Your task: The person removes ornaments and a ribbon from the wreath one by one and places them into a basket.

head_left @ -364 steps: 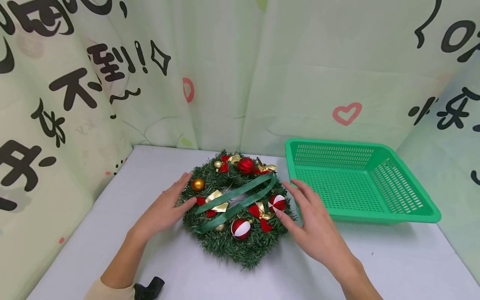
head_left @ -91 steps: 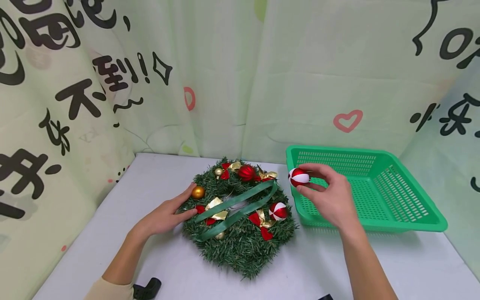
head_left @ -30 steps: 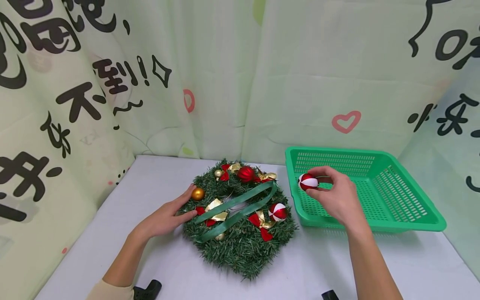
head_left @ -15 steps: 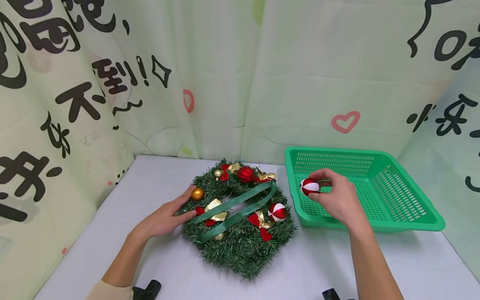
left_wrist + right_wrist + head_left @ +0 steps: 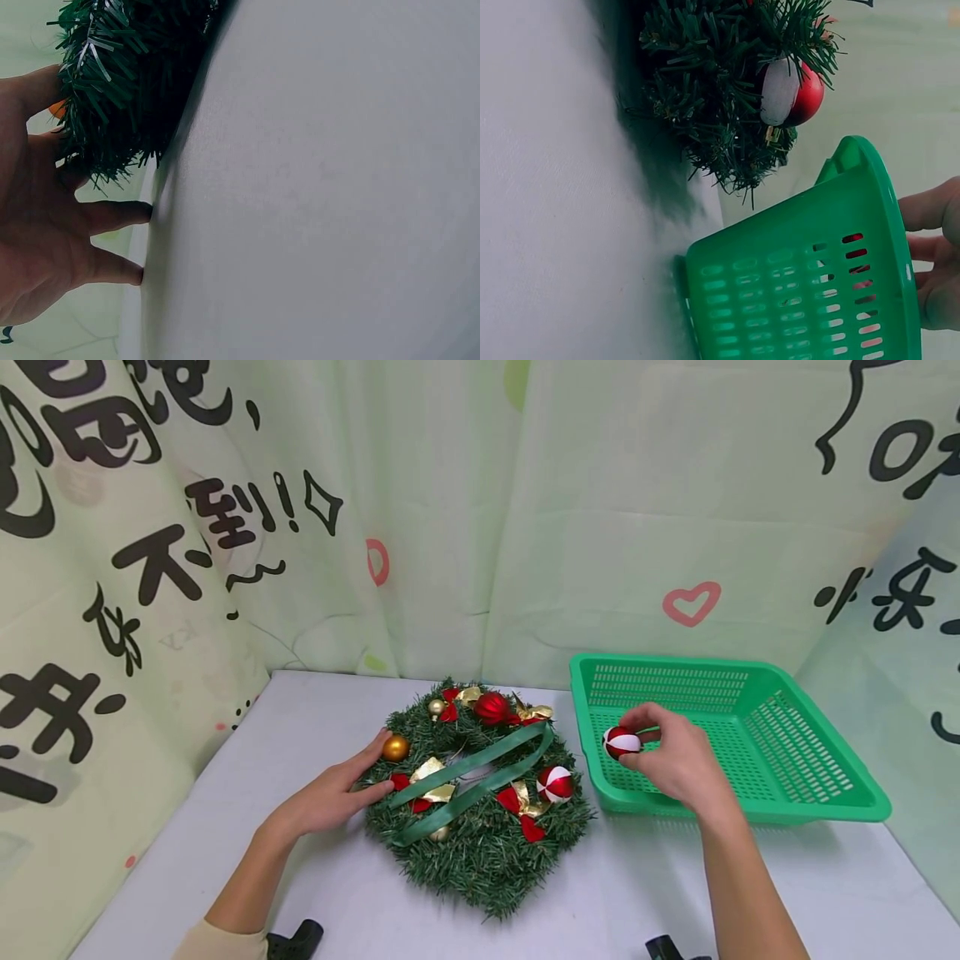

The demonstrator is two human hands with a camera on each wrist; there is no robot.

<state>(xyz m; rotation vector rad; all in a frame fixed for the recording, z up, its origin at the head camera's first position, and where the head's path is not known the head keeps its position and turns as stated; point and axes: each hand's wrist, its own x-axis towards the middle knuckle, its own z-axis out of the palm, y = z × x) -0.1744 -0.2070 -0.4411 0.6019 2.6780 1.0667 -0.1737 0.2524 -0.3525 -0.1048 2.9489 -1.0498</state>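
Note:
A green Christmas wreath (image 5: 480,877) lies on the white table. It bears several baubles, red-and-gold bows and a green ribbon loop (image 5: 517,742). My left hand (image 5: 322,802) rests at the wreath's left edge, fingers extended beside a gold bauble (image 5: 396,748). In the left wrist view, two fingertips of the left hand (image 5: 45,217) touch the table. My right hand (image 5: 678,760) pinches a red-and-white bauble (image 5: 622,742) between thumb and fingers, low within the left part of a green plastic basket (image 5: 832,735). The right wrist view shows that bauble only as red through the basket's slots.
Another red-and-white bauble (image 5: 555,784) sits on the wreath's right side, near the basket's left wall. A red bauble (image 5: 492,708) is at the back. A printed curtain (image 5: 600,527) hangs behind the table. Black straps (image 5: 296,939) show near the front edge.
The bauble, on the wreath's front about twelve seconds ago, was over the basket's left rim three seconds ago. Since then my right hand has brought it rightward and lower. My left hand stays put.

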